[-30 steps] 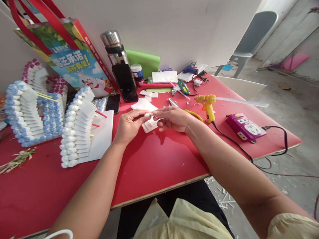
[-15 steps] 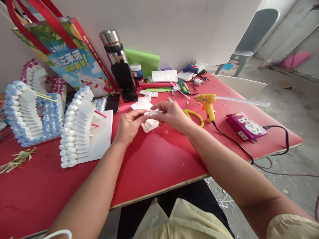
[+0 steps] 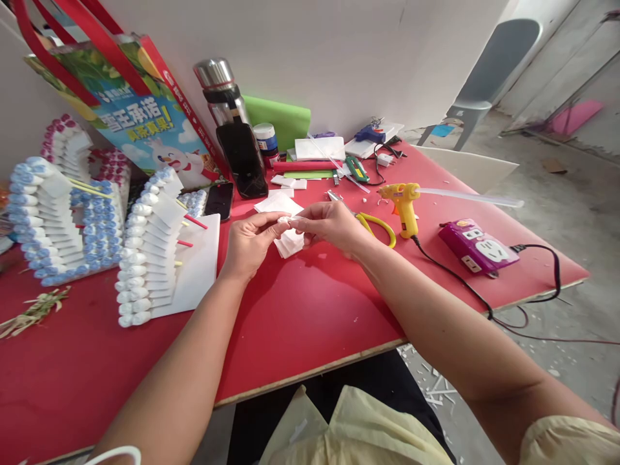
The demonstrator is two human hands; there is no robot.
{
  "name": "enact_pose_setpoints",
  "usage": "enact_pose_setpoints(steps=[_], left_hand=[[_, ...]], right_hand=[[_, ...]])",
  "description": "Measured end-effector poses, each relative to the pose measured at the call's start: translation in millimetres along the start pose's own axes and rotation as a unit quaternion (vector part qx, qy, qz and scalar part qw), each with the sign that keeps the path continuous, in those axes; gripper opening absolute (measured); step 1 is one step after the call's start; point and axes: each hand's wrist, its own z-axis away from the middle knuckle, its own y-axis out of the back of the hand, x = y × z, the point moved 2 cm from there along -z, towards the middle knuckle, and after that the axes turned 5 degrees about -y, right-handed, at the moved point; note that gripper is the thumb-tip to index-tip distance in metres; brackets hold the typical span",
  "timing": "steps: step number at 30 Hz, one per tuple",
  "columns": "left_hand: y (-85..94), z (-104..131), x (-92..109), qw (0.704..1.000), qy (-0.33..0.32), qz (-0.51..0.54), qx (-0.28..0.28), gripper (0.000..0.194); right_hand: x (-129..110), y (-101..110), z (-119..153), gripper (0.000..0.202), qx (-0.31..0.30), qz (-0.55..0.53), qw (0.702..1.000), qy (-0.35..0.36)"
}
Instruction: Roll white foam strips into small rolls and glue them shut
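Between my fingertips is a small piece of white tissue paper, rolled or bunched up. My left hand pinches its left end with thumb and forefinger. My right hand grips the other end, its thumb and fingers pressed together. Under and just behind the hands lie loose white paper squares on the red table. Left of my left hand stands a white paper model edged with rows of white and pale blue rolled paper buds. The fingers partly cover the held tissue.
Right of my hands are yellow-handled pliers, a yellow glue gun and a purple power socket with cords. A steel flask, a phone and a printed bag stand behind. Another blue-and-white model sits at left.
The tissue strip that showed between my hands is now bunched smaller at the fingertips. My right fingers have closed in slightly; the left hand is nearly still.
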Motion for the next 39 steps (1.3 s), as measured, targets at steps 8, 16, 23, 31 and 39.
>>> enact_pose_setpoints(steps=[8,16,23,31,39], left_hand=[[-1.5,0,3,0.999,-0.007,-0.026,-0.023,0.034],[-0.9,1,2,0.998,0.000,-0.045,-0.037,0.031],[-1.8,1,-2,0.999,0.028,-0.021,-0.020,0.033],[-5.2,3,-17,0.998,0.061,0.021,0.016,0.035],[-8.0,2,-15,0.993,0.090,0.071,0.026,0.028]], right_hand=[[0,-1,1,0.028,-0.005,-0.064,0.996,-0.067],[-5,0,3,0.030,-0.005,-0.013,0.996,-0.093],[0,0,3,0.021,0.030,0.090,0.995,-0.014],[-3,-8,5,0.020,0.137,0.343,0.923,0.107],[0,-9,7,0.028,0.166,0.409,0.878,0.184]])
